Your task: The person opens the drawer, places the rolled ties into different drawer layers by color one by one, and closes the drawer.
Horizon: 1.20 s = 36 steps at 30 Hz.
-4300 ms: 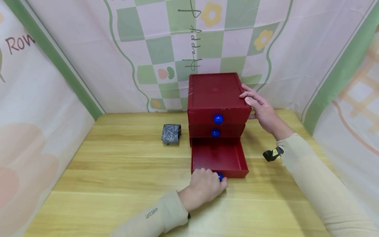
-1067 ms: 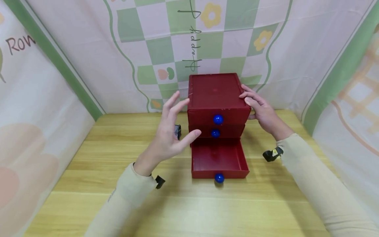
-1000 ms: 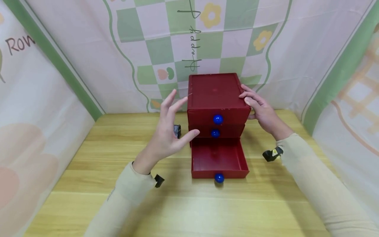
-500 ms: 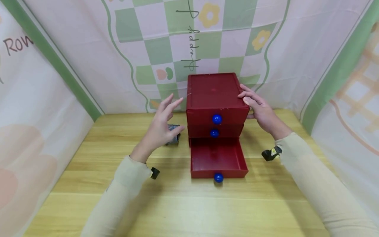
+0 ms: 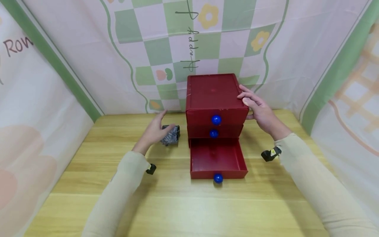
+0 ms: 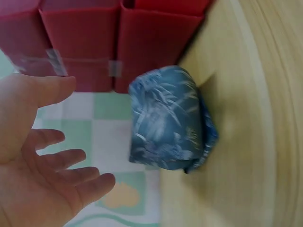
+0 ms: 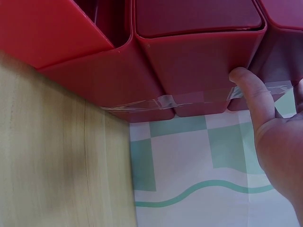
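A small dark grey-blue fabric bundle (image 5: 171,137) with a pale leaf pattern rests on the table; its exact kind is unclear. My left hand (image 5: 153,132) hovers just left of it, thumb and fingers spread, and the left wrist view shows a gap between the hand and the bundle (image 6: 165,120). To the right stands a red drawer cabinet (image 5: 214,92). Its bottom drawer (image 5: 201,174) is pulled out and bare inside, with a blue knob (image 5: 218,178) in front. My right hand (image 5: 262,113) rests against the cabinet's right side, fingertips at the upper edge.
The wooden table (image 5: 177,204) extends left of and in front of the cabinet. A patterned cloth wall (image 5: 161,52) rises close behind it, and more cloth hangs at both sides. Two upper drawers with blue knobs (image 5: 216,119) are closed.
Earlier my left hand held the bottom drawer's knob; it let go, rose with spread fingers, then moved left and down to beside the fabric bundle. My right hand stays on the cabinet.
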### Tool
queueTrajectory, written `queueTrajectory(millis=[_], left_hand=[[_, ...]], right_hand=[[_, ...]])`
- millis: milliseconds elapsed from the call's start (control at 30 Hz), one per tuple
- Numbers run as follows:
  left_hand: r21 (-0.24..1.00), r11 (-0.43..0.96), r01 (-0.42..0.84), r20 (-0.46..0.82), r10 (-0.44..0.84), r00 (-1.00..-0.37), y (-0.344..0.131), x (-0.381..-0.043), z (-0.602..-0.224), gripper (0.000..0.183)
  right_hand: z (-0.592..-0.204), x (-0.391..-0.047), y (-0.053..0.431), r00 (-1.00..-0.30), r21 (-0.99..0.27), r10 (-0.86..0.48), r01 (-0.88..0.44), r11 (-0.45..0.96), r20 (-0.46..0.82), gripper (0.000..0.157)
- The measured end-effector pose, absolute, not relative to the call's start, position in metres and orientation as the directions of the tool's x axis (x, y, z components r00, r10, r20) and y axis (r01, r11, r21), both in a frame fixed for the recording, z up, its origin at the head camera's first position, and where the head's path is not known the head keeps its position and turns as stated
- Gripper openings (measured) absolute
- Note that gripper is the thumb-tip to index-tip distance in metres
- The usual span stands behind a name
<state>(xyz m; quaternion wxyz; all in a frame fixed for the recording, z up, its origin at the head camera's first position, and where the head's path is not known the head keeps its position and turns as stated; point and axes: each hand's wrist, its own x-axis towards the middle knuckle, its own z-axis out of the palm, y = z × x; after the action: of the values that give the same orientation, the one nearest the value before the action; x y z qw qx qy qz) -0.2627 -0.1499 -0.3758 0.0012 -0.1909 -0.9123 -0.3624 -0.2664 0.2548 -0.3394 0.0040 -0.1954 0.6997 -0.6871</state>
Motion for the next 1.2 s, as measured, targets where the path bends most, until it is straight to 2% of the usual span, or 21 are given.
queueTrajectory(millis=[500, 833, 1200], left_hand=[[0.767, 0.627, 0.134, -0.05, 0.267, -0.962, -0.164, -0.273, -0.404, 0.081], [0.791, 0.611, -0.023, -0.196, 0.218, -0.956, -0.167, -0.276, -0.416, 0.086], [0.808, 0.586, -0.065, -0.223, 0.202, -0.954, -0.163, -0.279, -0.42, 0.085]], right_hand=[[-0.34, -0.268, 0.255, -0.921, -0.962, -0.283, -0.269, -0.036, 0.268, 0.026], [-0.341, -0.268, 0.256, -0.919, -0.962, -0.286, -0.27, -0.043, 0.271, 0.026], [-0.342, -0.268, 0.256, -0.919, -0.962, -0.285, -0.27, -0.044, 0.271, 0.026]])
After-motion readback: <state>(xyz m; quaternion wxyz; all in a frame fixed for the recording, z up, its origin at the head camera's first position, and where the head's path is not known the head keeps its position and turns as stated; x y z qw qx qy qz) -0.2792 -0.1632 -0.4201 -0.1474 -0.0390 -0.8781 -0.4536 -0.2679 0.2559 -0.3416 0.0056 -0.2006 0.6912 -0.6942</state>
